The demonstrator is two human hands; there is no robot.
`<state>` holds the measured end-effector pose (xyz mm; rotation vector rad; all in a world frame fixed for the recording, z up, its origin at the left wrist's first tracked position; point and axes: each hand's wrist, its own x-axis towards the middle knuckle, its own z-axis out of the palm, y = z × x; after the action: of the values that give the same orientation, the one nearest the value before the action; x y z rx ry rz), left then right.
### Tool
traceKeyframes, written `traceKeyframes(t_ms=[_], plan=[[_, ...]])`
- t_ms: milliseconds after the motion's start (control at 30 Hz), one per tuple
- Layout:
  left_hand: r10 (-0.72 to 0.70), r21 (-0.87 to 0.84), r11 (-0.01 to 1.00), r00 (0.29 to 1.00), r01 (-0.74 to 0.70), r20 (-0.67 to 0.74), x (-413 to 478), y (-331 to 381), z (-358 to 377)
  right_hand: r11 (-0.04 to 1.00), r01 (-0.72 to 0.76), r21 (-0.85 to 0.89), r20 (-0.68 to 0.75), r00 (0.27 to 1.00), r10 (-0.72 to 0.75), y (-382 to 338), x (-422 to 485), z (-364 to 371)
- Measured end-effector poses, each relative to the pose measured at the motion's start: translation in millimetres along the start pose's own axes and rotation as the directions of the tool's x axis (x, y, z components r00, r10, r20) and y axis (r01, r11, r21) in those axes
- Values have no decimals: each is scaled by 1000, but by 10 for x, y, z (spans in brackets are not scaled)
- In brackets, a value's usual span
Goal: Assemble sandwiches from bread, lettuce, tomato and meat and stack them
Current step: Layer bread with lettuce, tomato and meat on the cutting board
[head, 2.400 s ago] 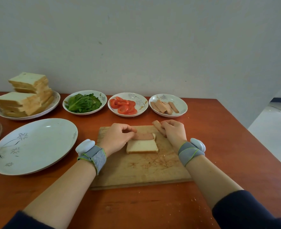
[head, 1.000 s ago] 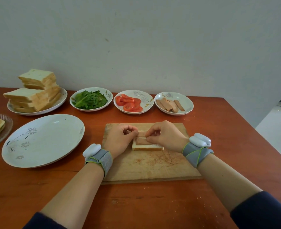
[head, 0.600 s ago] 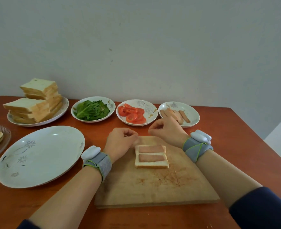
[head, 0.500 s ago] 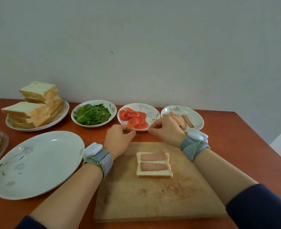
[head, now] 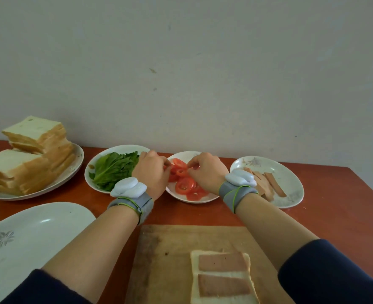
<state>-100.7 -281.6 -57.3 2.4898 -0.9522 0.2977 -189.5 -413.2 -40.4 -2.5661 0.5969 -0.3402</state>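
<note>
The left hand (head: pixel 152 174) and right hand (head: pixel 205 170) curl over the tomato slices (head: pixel 184 187); grip unclear. Behind the wrists a strip of table (head: pixel 187 213), then one bread slice (head: pixel 222 272) bearing two meat strips (head: pixel 222 262).

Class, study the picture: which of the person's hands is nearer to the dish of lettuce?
Left. The left hand overlaps the right edge of the lettuce dish, fingertips at the tomato slices; the right hand is over the tomato dish, farther right.

The cutting board (head: pixel 165 260) is seen as worn, matt wood, and the large plate (head: pixel 38 233) as glossy glazed white ware. Grey cloth wristbands (head: pixel 137 205) are topped with smooth white plastic pods (head: pixel 127 187).
</note>
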Motion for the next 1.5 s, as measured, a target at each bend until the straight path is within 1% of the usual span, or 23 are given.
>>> traceKeyframes(t_ms=[67,167,267,333,433,533,633,767,867,967,1033,1100,1233,1300,1400,1433,1500], plan=[[36,-7,999,999,-36,31,97,30,12,1000,-22,-6,5,1000,22,31,87,27],[125,-76,990,989,-119,82,153,55,20,995,-88,35,54,995,86,68,191,45],[246,-64,969,962,-240,121,90,52,20,988,-125,87,114,987,115,108,301,48],[272,-68,962,952,-265,144,65,48,20,987,-129,99,133,984,115,124,350,34],[257,-65,966,953,-250,162,87,71,6,989,-131,76,101,987,123,151,378,29],[271,-29,962,946,-271,178,102,114,4,986,-145,80,38,989,142,181,356,21],[257,-21,966,951,-257,170,82,135,28,978,-159,135,-29,986,164,191,286,-27],[177,-31,984,972,-174,156,26,165,-5,952,-191,240,-84,973,217,185,146,-146],[122,-140,985,983,-103,136,-44,214,-86,921,-200,334,-83,967,240,187,34,-234],[116,-341,938,985,-67,126,-253,302,-244,881,-207,424,-45,967,249,200,-216,-328],[133,-442,895,980,-54,149,-419,355,-342,886,-213,412,-28,969,246,201,-436,-385],[143,-479,877,974,-43,174,-600,395,-414,904,-212,370,-24,971,238,197,-687,-439],[122,-554,833,969,18,215,-889,443,-497,911,-187,369,-14,978,206,214,-1104,-520],[111,-551,834,971,26,213,-1023,462,-539,907,-200,370,5,977,213,224,-1298,-549],[106,-552,834,981,1,162,-1225,511,-597,911,-204,358,8,977,215,246,-1559,-579],[109,-532,846,984,-18,139,-1282,533,-611,925,-181,333,-16,980,198,235,-1629,-585],[132,-426,902,985,-74,110,-1400,588,-625,961,-106,254,-99,986,135,199,-1772,-560]])
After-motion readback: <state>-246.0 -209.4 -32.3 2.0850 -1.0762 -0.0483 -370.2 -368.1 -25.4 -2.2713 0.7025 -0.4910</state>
